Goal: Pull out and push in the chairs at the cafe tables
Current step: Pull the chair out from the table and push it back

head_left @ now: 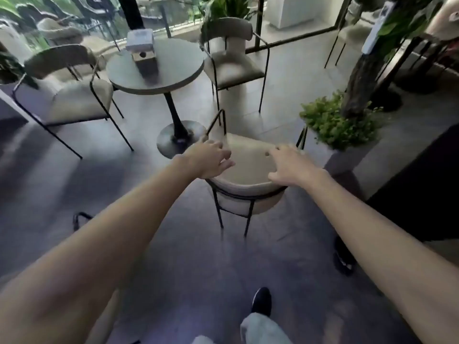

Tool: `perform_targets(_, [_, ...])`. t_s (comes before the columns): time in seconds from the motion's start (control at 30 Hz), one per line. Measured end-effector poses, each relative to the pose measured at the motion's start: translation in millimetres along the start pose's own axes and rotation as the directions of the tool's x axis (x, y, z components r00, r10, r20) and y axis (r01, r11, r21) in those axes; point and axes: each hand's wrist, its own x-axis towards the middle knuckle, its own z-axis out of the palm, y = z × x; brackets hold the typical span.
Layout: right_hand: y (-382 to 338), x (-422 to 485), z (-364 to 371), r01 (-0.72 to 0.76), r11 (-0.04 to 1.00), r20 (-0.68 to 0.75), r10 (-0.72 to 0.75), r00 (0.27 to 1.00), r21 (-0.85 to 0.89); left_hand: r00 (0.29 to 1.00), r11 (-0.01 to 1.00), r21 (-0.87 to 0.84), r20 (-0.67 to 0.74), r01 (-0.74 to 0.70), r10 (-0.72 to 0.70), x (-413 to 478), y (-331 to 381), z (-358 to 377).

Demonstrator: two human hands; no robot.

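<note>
The person is standing behind the nearest chair (248, 170), which is sitting pulled away from the round surface (173, 63) with its backrest toward the camera and its seat facing the pedestal base. Both hands are reaching over the curved beige backrest: the left hand (207, 160) is coming in at the left end, near the black metal arm loop, and the right hand (289, 166) at the right end. The fingers of both are spread and loose — neither is clamped on anything, and with the motion blur it is hard to say whether the palms are already touching the padding or just hovering above it.

Two other chairs are standing at the same surface, one on the left (67, 93) and one on the far side (234, 63), both tucked close to it.

To do this step well, the hands should be settling evenly on the two ends of the backrest and closing firmly before any push — an uneven hold would probably be swinging the chair sideways. The push should be running straight toward the pedestal, slowly, with care for the potted plant (337, 122) just to the right, where a leg could be catching.
</note>
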Motion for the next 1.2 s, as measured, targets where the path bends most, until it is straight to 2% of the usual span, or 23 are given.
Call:
perform_targets(0.1, [9,29,29,-0.016,0.998,0.1,0.023,0.995,-0.069,0.993,1.0,-0.009,0.117,0.024,-0.023,26,-4,36])
perform_targets(0.23, [18,63,79,-0.045,0.991,0.212,0.07,0.975,-0.123,0.977,0.998,0.054,0.211,-0.014,0.003,60,-18,94])
perform_targets(0.53, [12,119,166,-0.042,0.963,0.268,0.115,0.957,-0.265,0.96,0.973,0.205,0.277,-0.108,0.048,123,-60,172])
perform_targets(0.67, [4,137,190,-0.06,0.949,0.321,0.164,0.933,-0.31,0.921,0.966,0.153,0.364,-0.208,0.14,141,-83,200])
perform_targets(0.77, [4,145,205,-0.112,0.929,0.278,0.219,0.935,-0.353,0.924,0.953,0.175,0.34,-0.246,0.176,149,-100,222])
perform_targets(0.97, [4,156,218,-0.195,0.919,0.257,0.292,0.921,-0.343,0.956,0.932,0.241,0.187,-0.269,0.227,146,-112,246])
perform_targets(1.2, [16,169,227,-0.122,0.919,0.179,0.201,0.963,-0.375,0.983,0.975,0.161,0.124,-0.155,0.136,130,-108,258])
